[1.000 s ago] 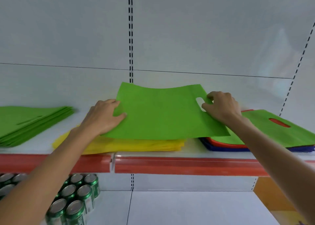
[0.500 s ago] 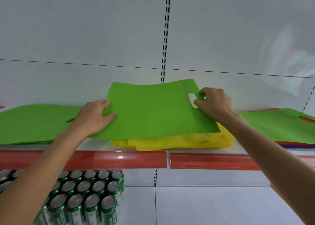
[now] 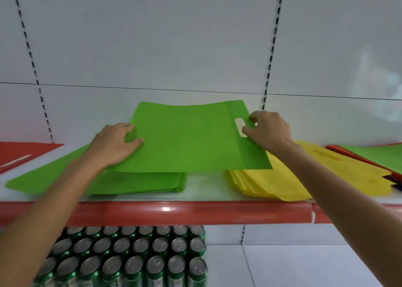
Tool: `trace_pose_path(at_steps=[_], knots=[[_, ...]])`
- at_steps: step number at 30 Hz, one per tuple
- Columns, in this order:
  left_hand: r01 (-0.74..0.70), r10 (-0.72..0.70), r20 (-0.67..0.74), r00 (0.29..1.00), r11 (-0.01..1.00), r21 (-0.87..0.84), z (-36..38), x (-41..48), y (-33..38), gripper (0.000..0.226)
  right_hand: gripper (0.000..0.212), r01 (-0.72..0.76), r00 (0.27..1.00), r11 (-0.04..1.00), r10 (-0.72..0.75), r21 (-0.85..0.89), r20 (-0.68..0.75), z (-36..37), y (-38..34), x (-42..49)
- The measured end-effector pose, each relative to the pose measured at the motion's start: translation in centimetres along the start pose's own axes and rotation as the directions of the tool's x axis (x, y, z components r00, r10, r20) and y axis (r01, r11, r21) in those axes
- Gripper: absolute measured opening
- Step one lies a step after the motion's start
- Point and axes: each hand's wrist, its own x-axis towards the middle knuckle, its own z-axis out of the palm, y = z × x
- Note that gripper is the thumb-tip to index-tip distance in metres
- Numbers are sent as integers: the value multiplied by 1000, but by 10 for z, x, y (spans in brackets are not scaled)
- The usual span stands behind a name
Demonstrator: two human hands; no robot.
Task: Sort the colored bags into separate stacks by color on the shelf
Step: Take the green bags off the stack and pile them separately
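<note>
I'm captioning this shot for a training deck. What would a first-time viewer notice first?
The bright green bag held at mid-frame above the shelf draws the eye. The left hand grips its left edge and the right hand pinches it at the cut-out handle. Under it lie a green stack to the left and a yellow stack to the right, and below the shelf's red front edge stand rows of green cans.

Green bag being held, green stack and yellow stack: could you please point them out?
Green bag (image 3: 187,138), head view, middle of its flat face.
Green stack (image 3: 139,183), head view, top sheet near front.
Yellow stack (image 3: 250,181), head view, layered front left edge.
</note>
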Motion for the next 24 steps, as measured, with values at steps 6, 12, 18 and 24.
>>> trace_pose_path(at_steps=[6, 12, 18, 24], knots=[[32, -32, 36, 999, 999, 10, -25, 4, -94, 57, 32, -12, 999, 1000, 11, 13, 38, 36, -92, -12], [78, -74, 148, 986, 997, -24, -26, -1, -158, 57, 31, -46, 996, 999, 44, 25, 78, 67, -146, -22], [106, -98, 193, 976, 994, -31, -26, -2, -185, 57, 30, -7, 988, 997, 20, -80, 154, 83, -169, -35], [130, -113, 282, 953, 991, -41, -20, -10, -195, 57, 32, -38, 978, 993, 59, -109, 198, 93, -175, -45]])
